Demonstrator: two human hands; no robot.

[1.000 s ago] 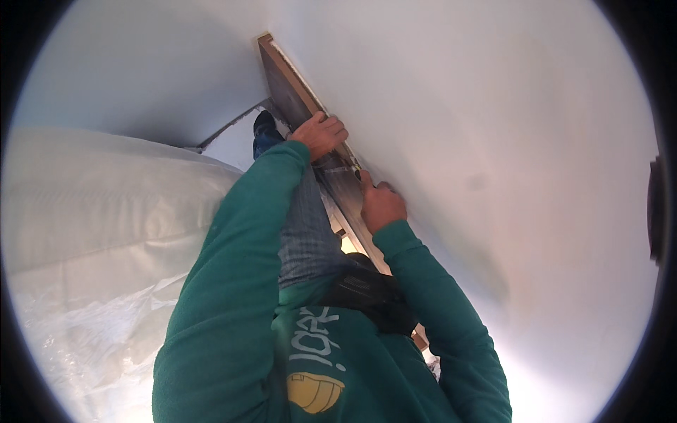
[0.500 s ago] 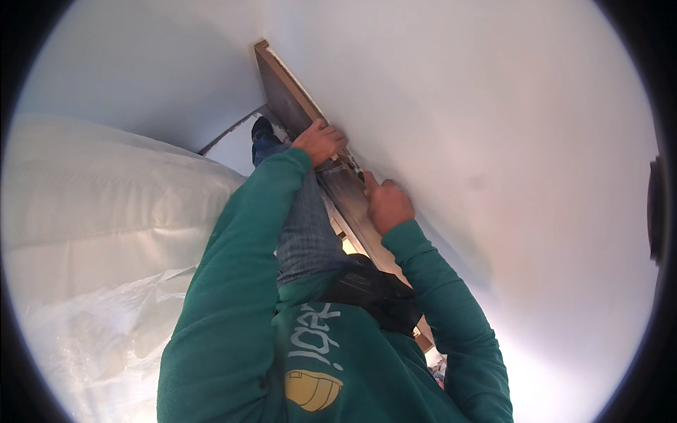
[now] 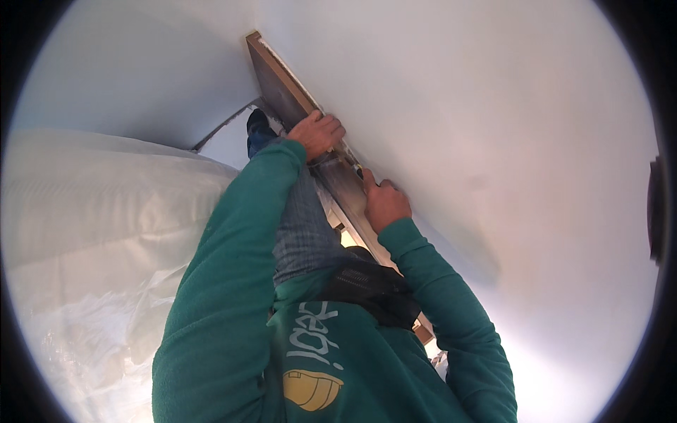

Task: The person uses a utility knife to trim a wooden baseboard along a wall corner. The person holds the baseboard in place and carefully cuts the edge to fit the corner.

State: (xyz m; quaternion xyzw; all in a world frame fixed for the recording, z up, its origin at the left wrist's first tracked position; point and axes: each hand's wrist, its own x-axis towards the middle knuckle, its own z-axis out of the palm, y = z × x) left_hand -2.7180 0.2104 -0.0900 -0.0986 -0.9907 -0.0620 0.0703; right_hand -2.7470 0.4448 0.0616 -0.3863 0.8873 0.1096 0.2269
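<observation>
A long brown board (image 3: 285, 92) stands edge-up against the white wall, with a rough whitish strip along its top edge. My left hand (image 3: 316, 134) grips that edge, its fingers curled over toward the wall. Just nearer to me, my right hand (image 3: 386, 201) is closed round a slim dark-handled tool (image 3: 359, 171), index finger stretched along it. The tool's front end meets the seam between board and wall. Its kind cannot be made out, as the fist covers most of it.
On the left, a large bulky thing under clear plastic sheeting (image 3: 120, 204) fills the space beside my left arm. White wall (image 3: 522, 141) closes in on the right. A dark object (image 3: 656, 211) sits at the far right rim. My jeans-clad leg (image 3: 303, 225) is beside the board.
The view has shifted slightly. Both hands stay at the board's top edge, the right one still holding the tool at the seam.
</observation>
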